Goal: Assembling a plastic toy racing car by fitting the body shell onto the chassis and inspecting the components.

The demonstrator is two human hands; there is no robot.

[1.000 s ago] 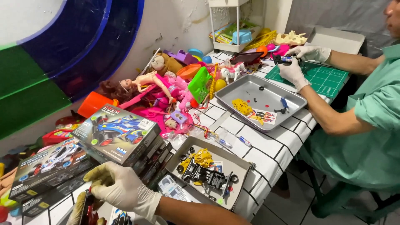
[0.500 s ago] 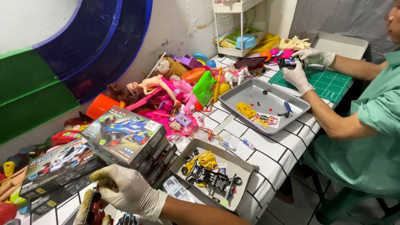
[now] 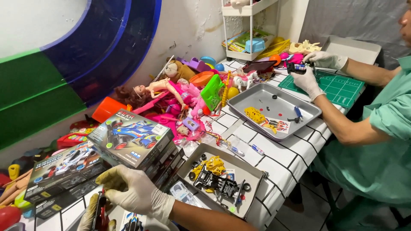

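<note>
head view: your right hand (image 3: 130, 190), in a white glove, curls closed around the near corner of the top model car box (image 3: 132, 141), which sits on a short stack of like boxes at the near left of the worktop (image 3: 291, 160). the fingers wrap the box edge, so the corner itself is hidden. your left hand (image 3: 95, 214) is cut off by the bottom edge; it is closed on a thin red and black tool (image 3: 101, 209), whose lower end you cannot see. a second boxed kit (image 3: 64, 169) lies to the left, partly under the stack.

just right of the boxes a shallow grey tray (image 3: 252, 171) holds a black chassis (image 3: 214, 184) and yellow parts (image 3: 212, 164); its near right corner hangs close to the worktop edge. farther off a metal tray (image 3: 295, 100) holds a yellow shell and small bits too small to make out. a heap of toys with a doll (image 3: 160, 87) fills the far left against the wall, leaving little open room there. the only bare stretch is the checked cloth between the two trays and along the right edge.

at the far right another person in green works over a green cutting mat (image 3: 342, 87), both gloved hands on a small dark item that is hard to make out.
</note>
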